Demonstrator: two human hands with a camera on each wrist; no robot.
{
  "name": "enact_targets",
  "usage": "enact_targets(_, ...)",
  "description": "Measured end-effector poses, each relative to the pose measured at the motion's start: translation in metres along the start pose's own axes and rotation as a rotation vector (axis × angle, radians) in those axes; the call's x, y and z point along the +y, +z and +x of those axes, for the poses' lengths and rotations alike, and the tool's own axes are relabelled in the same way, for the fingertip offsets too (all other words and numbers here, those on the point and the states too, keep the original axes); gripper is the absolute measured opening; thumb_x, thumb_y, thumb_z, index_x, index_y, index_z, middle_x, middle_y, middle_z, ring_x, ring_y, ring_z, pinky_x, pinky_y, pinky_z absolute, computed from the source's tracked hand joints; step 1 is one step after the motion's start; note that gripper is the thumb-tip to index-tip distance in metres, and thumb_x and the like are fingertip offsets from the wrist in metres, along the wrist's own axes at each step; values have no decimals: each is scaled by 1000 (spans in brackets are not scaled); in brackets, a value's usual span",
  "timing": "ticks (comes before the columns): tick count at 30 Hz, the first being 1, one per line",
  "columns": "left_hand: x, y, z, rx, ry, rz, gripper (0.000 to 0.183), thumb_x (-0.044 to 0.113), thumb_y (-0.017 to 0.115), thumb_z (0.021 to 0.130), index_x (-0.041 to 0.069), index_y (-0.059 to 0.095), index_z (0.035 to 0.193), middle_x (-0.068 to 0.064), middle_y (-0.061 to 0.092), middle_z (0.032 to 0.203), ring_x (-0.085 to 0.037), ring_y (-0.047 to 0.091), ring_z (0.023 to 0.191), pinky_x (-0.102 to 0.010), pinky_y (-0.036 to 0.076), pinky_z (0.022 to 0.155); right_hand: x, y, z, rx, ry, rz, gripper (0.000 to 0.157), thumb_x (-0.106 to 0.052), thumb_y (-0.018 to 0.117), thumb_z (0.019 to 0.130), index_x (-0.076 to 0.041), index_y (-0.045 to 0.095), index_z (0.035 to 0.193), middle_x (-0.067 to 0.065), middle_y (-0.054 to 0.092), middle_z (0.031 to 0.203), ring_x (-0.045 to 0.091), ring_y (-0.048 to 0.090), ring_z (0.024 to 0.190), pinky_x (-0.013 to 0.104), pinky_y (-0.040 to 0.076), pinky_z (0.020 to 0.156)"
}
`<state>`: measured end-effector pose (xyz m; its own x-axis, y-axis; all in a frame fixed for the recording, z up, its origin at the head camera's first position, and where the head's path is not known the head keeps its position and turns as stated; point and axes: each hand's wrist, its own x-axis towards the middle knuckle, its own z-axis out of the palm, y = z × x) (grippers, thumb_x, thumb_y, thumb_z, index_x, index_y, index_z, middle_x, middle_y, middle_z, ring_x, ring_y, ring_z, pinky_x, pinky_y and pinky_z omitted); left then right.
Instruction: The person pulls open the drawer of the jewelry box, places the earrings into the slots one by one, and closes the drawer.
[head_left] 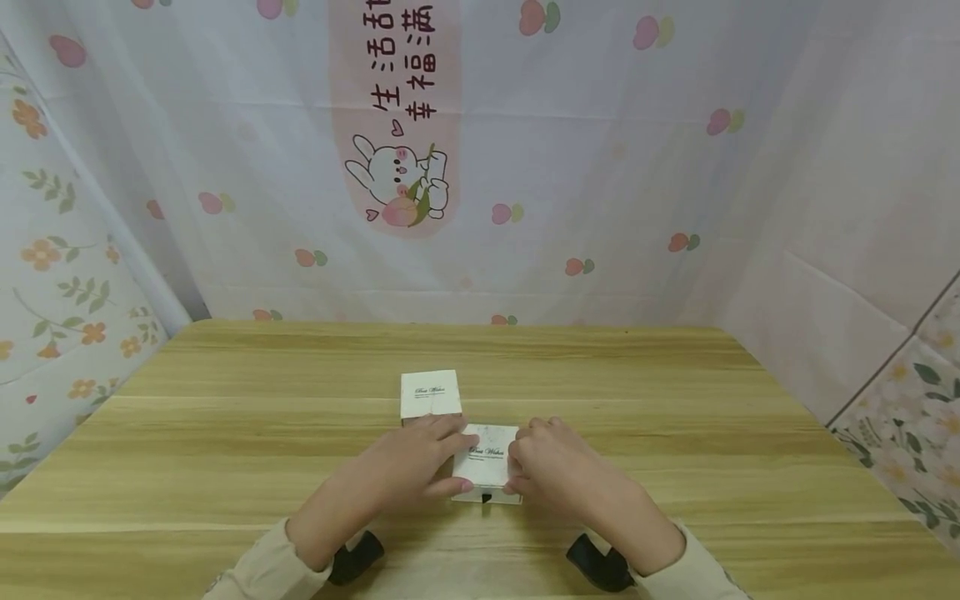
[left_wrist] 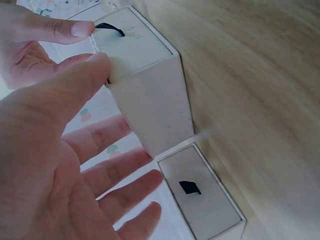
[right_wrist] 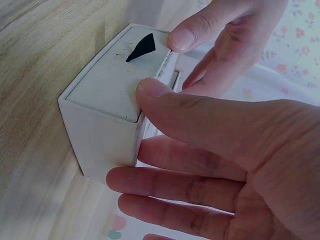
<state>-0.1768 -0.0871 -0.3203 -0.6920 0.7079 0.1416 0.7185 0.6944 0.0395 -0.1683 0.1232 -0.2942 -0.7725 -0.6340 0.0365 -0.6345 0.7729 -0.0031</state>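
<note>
A small white drawer gift box [head_left: 489, 467] lettered "Best Wishes" sits on the table between both hands, its black ribbon tab facing the person. My left hand [head_left: 420, 458] holds its left side, thumb at the front edge and index finger on top. At the right side, my right hand [head_left: 558, 467] grips it with the thumb on the front edge; its other fingers lie loosely along the side in the right wrist view. A second, matching white box [head_left: 430, 393] stands behind and to the left, close to the left fingers. Its black tab [left_wrist: 190, 187] shows in the left wrist view.
The wood-grain table [head_left: 637, 383] runs back to a white curtain [head_left: 570, 158] printed with fruit and a rabbit. Floral cloths hang at left and right. Black curved wrist mounts [head_left: 356, 557] show under both forearms.
</note>
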Motion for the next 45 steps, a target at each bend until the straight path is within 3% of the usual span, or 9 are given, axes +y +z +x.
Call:
enact_targets(15, 4, -5, -2, -36, -37, -27, 54, 45, 57, 88, 11, 54, 129, -17, 48, 137, -31, 47, 124, -43, 40, 102, 3, -1, -2, 5, -9, 38, 31, -29, 72, 78, -19, 53, 56, -13, 46, 59, 8, 37, 61, 27, 37, 65)
enact_targets(20, 4, -8, -3, -52, -50, -53, 53, 44, 60, 86, 11, 56, 128, -16, 48, 136, -30, 48, 124, -43, 40, 102, 3, -1, -2, 10, -12, 33, 26, -29, 72, 80, -18, 59, 60, -12, 48, 61, 9, 37, 62, 26, 34, 63)
enact_targets(27, 7, -12, -5, -69, -65, -47, 56, 39, 74, 75, 12, 59, 122, -7, 55, 119, -22, 53, 108, -36, 47, 90, -2, 5, 0, 43, -17, 22, 46, -46, 55, 88, -19, 50, 51, -11, 41, 50, 8, 38, 56, 26, 37, 60)
enact_targets(30, 9, -14, -7, -61, -67, -28, 50, 26, 75, 74, 12, 61, 120, -4, 55, 109, -17, 52, 97, -32, 48, 82, -7, 7, 0, 58, 13, -18, 51, -55, 51, 86, -19, 50, 50, -12, 42, 50, 10, 38, 58, 27, 37, 61)
enact_targets(35, 14, -17, -8, -79, -98, -14, 48, 7, 69, 69, 13, 62, 117, -2, 54, 100, -14, 50, 88, -33, 49, 74, -20, 11, 0, 73, 112, -177, 62, -71, 41, 79, -16, 54, 52, -4, 54, 59, 16, 45, 65, 32, 41, 68)
enact_targets(40, 19, -19, -10, -108, -127, 20, 45, 10, 70, 71, 13, 62, 114, -3, 54, 94, -13, 49, 79, -32, 48, 65, -32, 16, 2, 104, 183, -302, 71, -79, 38, 72, -12, 56, 54, 1, 54, 60, 18, 44, 65, 29, 37, 64)
enact_targets(45, 22, -20, -11, -120, -138, 35, 39, 11, 69, 73, 13, 63, 111, -2, 54, 91, -12, 48, 77, -32, 48, 66, -36, 19, 2, 130, 202, -337, 70, -80, 41, 70, -13, 53, 53, 0, 49, 58, 17, 42, 64, 27, 29, 61)
